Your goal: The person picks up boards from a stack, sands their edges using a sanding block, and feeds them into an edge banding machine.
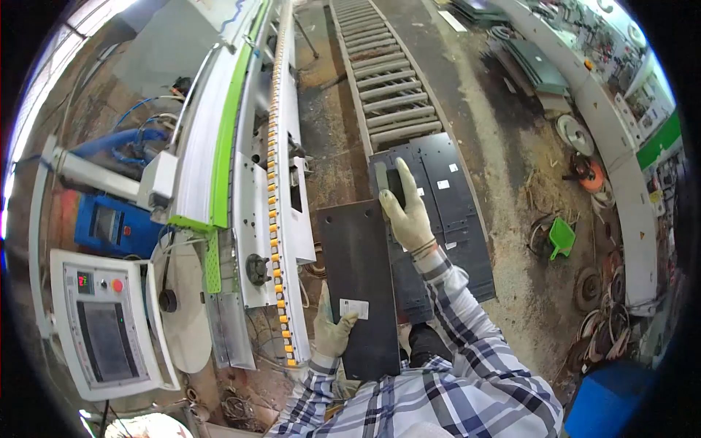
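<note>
A dark rectangular panel (pixel 355 255) stands tilted in front of my body, with two round holes near its top and a white label (pixel 354 309) lower down. My left hand (pixel 334 328) grips the panel's left edge, thumb across its face by the label. Close to the panel's top right corner, my right hand (pixel 407 219) holds a small dark block (pixel 394 184) with a greyish side. Both hands wear pale gloves. Behind the right hand lie several dark panels (pixel 456 212) with small white labels.
A roller conveyor (pixel 394 95) runs away behind the panels. To the left is a machine with a green strip (pixel 226 160), yellow rollers (pixel 274 226) and a control screen (pixel 108 339). On the right floor are a green dustpan (pixel 561 237) and a blue bin (pixel 610 401).
</note>
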`<state>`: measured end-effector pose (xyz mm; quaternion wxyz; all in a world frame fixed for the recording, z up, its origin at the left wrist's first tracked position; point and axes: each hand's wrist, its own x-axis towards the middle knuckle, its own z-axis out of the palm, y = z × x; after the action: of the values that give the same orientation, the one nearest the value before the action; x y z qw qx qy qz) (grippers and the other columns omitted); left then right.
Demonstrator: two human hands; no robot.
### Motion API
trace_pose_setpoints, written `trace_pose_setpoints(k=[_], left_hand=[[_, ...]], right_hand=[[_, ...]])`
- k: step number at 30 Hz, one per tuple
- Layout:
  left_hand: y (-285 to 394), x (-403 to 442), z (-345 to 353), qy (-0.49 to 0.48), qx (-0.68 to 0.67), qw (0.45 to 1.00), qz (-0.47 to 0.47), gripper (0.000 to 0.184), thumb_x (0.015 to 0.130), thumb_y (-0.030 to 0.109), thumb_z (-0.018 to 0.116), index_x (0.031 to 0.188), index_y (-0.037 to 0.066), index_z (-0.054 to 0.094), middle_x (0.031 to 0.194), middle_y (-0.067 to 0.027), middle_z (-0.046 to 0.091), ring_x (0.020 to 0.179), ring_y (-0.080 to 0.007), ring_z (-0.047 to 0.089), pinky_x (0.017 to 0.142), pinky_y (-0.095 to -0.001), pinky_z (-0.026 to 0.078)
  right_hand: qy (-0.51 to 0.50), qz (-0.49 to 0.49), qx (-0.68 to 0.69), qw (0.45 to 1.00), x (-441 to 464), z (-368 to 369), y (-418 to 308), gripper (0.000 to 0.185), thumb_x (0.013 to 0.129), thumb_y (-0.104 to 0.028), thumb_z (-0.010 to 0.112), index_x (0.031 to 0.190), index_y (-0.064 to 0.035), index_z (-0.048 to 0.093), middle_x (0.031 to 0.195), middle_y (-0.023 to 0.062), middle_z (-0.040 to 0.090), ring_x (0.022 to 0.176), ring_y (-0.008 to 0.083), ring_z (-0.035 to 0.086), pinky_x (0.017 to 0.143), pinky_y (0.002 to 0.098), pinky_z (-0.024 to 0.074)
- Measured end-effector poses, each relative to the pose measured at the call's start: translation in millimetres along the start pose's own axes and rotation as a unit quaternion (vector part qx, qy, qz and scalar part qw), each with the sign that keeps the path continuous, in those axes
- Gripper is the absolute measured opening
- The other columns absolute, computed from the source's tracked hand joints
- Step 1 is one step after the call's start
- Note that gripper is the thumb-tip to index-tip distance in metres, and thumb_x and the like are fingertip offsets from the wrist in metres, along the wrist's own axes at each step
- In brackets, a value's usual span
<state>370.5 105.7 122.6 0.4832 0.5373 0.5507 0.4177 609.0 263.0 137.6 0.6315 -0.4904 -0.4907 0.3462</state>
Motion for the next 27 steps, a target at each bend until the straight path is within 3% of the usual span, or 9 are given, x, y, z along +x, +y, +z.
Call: trace_pose_setpoints(k=[2, 7, 9, 12, 14, 17, 20, 24, 27], left_hand=[[3.8, 2.9, -20.6, -0.009, 0.031, 0.999, 0.043, 0.102, 0.093, 0.047, 0.08, 0.164, -0.004, 0.027, 0.156, -0.0194, 0.051, 0.138, -0.023, 0.053, 0.112, -0.0339, 0.046], [7.5, -20.0, -42.6, -0.019, 0.058, 0.995, 0.082, 0.1, 0.093, 0.045, 0.081, 0.164, -0.003, 0.028, 0.156, -0.0182, 0.051, 0.139, -0.0233, 0.052, 0.113, -0.0349, 0.046], [32.7, -24.8, -41.8, 0.0, -0.014, 0.998, 0.063, 0.101, 0.093, 0.045, 0.081, 0.164, -0.004, 0.028, 0.157, -0.0179, 0.05, 0.141, -0.0241, 0.051, 0.116, -0.0362, 0.043], [13.1, -24.5, -65.1, 0.014, -0.001, 0.996, 0.083, 0.101, 0.093, 0.045, 0.081, 0.164, -0.004, 0.028, 0.158, -0.0173, 0.048, 0.14, -0.0229, 0.051, 0.116, -0.0359, 0.043], [21.6, -25.7, -67.8, 0.01, -0.005, 0.995, 0.096, 0.102, 0.092, 0.046, 0.081, 0.164, -0.004, 0.027, 0.158, -0.0173, 0.048, 0.14, -0.0224, 0.051, 0.115, -0.0354, 0.044], [29.3, -35.5, -69.4, 0.01, -0.004, 0.996, 0.092, 0.105, 0.092, 0.048, 0.081, 0.164, -0.003, 0.026, 0.158, -0.0173, 0.048, 0.139, -0.0212, 0.051, 0.113, -0.0343, 0.046], [26.9, -36.8, -81.6, 0.044, -0.01, 0.995, 0.09, 0.106, 0.091, 0.049, 0.082, 0.165, -0.003, 0.026, 0.154, -0.0168, 0.052, 0.135, -0.0205, 0.055, 0.11, -0.0338, 0.048], [33.7, -39.8, -96.6, 0.042, 0.006, 0.995, 0.089, 0.11, 0.089, 0.054, 0.082, 0.164, -0.004, 0.026, 0.157, -0.0162, 0.049, 0.139, -0.0221, 0.051, 0.114, -0.0367, 0.044], [50.0, -44.2, -96.1, 0.05, -0.003, 0.996, 0.067, 0.113, 0.088, 0.056, 0.083, 0.165, -0.004, 0.026, 0.157, -0.0166, 0.048, 0.139, -0.0226, 0.051, 0.115, -0.0365, 0.044]], right_hand=[[-0.005, -0.064, -0.014, 0.998, -29.7, 11.1, -9.8, 0.068, 0.102, -0.012, 0.065, 0.161, 0.0015, 0.035, 0.152, 0.0234, 0.055, 0.139, 0.0269, 0.055, 0.115, 0.0368, 0.0427], [-0.025, -0.004, 0.014, 1.0, -11.8, 23.8, -54.6, 0.07, 0.102, -0.009, 0.062, 0.164, -0.0005, 0.03, 0.153, 0.0217, 0.054, 0.139, 0.0226, 0.052, 0.115, 0.0358, 0.0418], [-0.03, -0.012, 0.041, 0.999, -6.6, 32.7, -56.5, 0.07, 0.102, -0.006, 0.06, 0.165, -0.0015, 0.029, 0.153, 0.0203, 0.055, 0.139, 0.0215, 0.052, 0.115, 0.0364, 0.0418], [-0.042, -0.134, 0.022, 0.99, -55.4, 43.3, -61.8, 0.068, 0.102, -0.003, 0.057, 0.165, -0.0013, 0.029, 0.157, 0.0191, 0.051, 0.146, 0.0257, 0.048, 0.12, 0.04, 0.0372], [-0.06, -0.065, 0.12, 0.989, -57.5, 54.6, -47.8, 0.069, 0.102, -0.005, 0.059, 0.164, 0.0001, 0.029, 0.159, 0.0219, 0.049, 0.149, 0.0292, 0.046, 0.122, 0.04, 0.0345], [-0.042, -0.133, -0.007, 0.99, 7.6, 61.8, -87.9, 0.069, 0.102, -0.009, 0.061, 0.162, 0.0024, 0.03, 0.16, 0.0236, 0.048, 0.149, 0.0306, 0.045, 0.122, 0.0376, 0.0341], [-0.061, -0.092, 0.054, 0.992, -22.4, 71.6, -99.9, 0.07, 0.101, -0.009, 0.061, 0.163, 0.002, 0.03, 0.16, 0.0241, 0.047, 0.15, 0.033, 0.045, 0.123, 0.0399, 0.0332], [-0.081, -0.148, -0.004, 0.986, -82.5, 78.2, -73.8, 0.073, 0.101, -0.006, 0.06, 0.164, 0.0018, 0.026, 0.158, 0.0226, 0.05, 0.149, 0.0287, 0.045, 0.122, 0.0405, 0.0346], [-0.082, -0.119, 0.039, 0.989, -7.6, 92.9, -112.7, 0.066, 0.105, -0.001, 0.053, 0.164, 0.0042, 0.025, 0.16, 0.0168, 0.044, 0.145, 0.0192, 0.04, 0.118, 0.0315, 0.0353]])
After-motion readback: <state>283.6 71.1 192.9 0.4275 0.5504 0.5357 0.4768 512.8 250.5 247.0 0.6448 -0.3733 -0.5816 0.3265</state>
